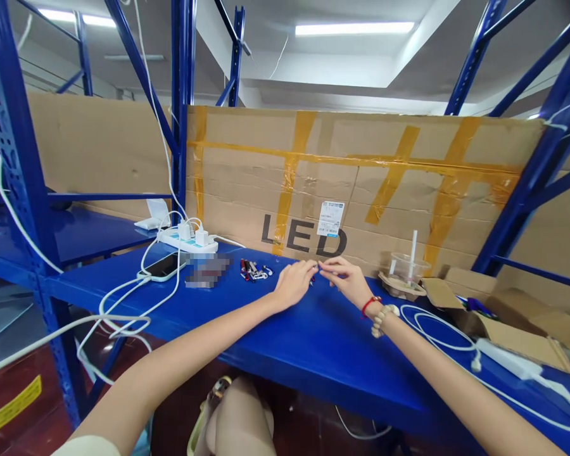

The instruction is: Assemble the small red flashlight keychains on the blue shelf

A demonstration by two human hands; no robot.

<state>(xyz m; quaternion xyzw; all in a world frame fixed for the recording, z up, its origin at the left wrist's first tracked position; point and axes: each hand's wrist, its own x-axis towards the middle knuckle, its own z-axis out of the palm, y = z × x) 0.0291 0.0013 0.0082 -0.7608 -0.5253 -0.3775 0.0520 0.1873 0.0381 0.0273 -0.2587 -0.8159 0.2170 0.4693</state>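
Note:
Both hands meet over the blue shelf top (285, 329), fingertips nearly touching. My left hand (295, 282) is closed, fingers bent and pressed together on a small dark piece. My right hand (346, 278) pinches at the same spot from the other side, with a red string and a beaded bracelet on its wrist. The piece between the fingertips is mostly hidden and too small to name. Just below the fingers shows a small reddish bit (312, 280). Left of my left hand lies a small pile of shiny metal pieces (255, 271), some red, some dark.
At the left are a phone (164, 266) and a white power strip (189, 241) with trailing cables. A clear cup with a straw (408, 269), an open cardboard box (522, 335) and a white cable (437, 329) lie right. A taped cardboard panel (247, 190) stands behind.

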